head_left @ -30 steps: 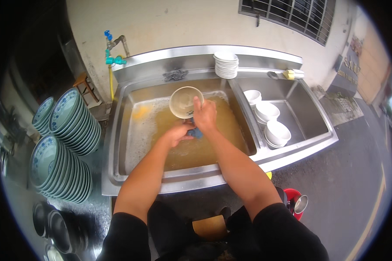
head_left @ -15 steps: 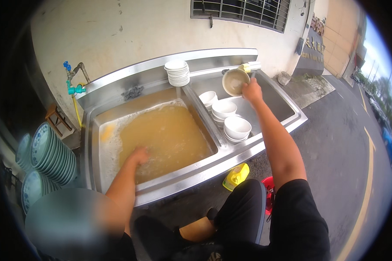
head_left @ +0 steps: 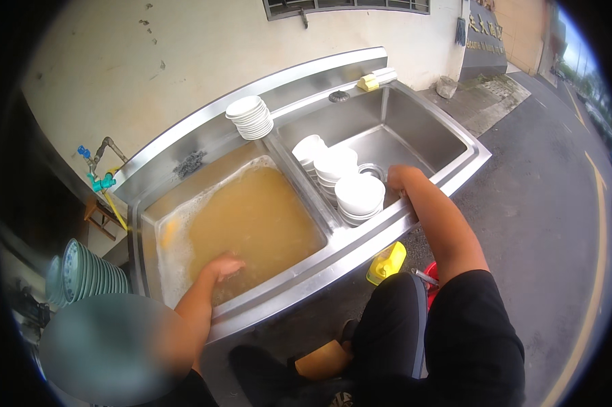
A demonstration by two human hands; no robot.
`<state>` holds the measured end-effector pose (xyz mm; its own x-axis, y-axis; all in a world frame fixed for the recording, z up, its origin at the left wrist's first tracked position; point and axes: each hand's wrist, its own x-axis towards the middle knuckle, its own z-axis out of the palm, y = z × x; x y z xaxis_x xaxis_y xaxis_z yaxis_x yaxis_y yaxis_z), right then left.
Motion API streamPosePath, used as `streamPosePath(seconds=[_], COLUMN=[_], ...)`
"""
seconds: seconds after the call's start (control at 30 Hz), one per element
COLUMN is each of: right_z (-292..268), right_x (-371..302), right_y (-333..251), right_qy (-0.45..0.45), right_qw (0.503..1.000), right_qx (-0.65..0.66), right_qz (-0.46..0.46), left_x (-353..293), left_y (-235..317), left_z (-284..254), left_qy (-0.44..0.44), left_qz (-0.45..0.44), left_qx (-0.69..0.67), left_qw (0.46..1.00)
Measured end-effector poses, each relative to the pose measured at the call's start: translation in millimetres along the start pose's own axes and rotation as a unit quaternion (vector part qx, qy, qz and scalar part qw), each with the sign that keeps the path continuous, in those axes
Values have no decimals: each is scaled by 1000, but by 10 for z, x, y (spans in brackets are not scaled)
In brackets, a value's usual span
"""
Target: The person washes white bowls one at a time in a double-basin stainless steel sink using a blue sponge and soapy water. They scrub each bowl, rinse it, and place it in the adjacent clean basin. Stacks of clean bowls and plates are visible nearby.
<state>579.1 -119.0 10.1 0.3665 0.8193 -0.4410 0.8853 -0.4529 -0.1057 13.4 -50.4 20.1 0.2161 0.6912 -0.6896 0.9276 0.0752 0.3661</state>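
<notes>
Probably bowl-placing; white bowls (head_left: pixel 359 194) are sitting just left of right hand (head_left: pixel 402 178) fingers; murky water (head_left: pixel 258 210) is surrounding left hand (head_left: pixel 226 265) fingers; can't tell either grip; next move likely needs rim clearance.

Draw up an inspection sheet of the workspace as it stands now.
Surface: steel sink; brown water in its left basin.
Things: white bowls stacked in the right basin; small white dishes piled behind the divider.
Clutter: dark wad and yellow block at the sink's back; yellow jug and red bucket below the front.
Hands: left hand at the water, fingertips unclear; right hand beside the bowls, grip unclear.
Cables: nothing seen; yellow hose by the green tap.
Surroundings: wall behind; wooden stool and green bowls left; road right; lower left blurred.
</notes>
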Motion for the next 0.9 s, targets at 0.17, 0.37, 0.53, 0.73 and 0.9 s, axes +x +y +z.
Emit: streamPosePath(seconds=[0.17, 0.37, 0.53, 0.73, 0.9], right_z=[-24, -960, -649, 901, 1291], right_x=[-44, -1123, -1732, -851, -472], right_y=[331, -1106, -2626, -4024, -4202], right_qy=[268, 486, 244, 58, -45], right_qw=[962, 820, 879, 826, 885], right_qx=[-9, 232, 138, 42, -203], right_qz=[-48, -193, -385, -559, -416], left_x=[316, 285, 222, 1313, 1636], left_y=[-71, -125, 32, -567, -619], left_z=[167, 119, 124, 69, 222], left_qy=[66, 3, 64, 181, 117], left_qz=[169, 101, 141, 283, 159], left_qx=[-4, -34, -99, 82, 142], left_qw=[983, 994, 983, 938, 970])
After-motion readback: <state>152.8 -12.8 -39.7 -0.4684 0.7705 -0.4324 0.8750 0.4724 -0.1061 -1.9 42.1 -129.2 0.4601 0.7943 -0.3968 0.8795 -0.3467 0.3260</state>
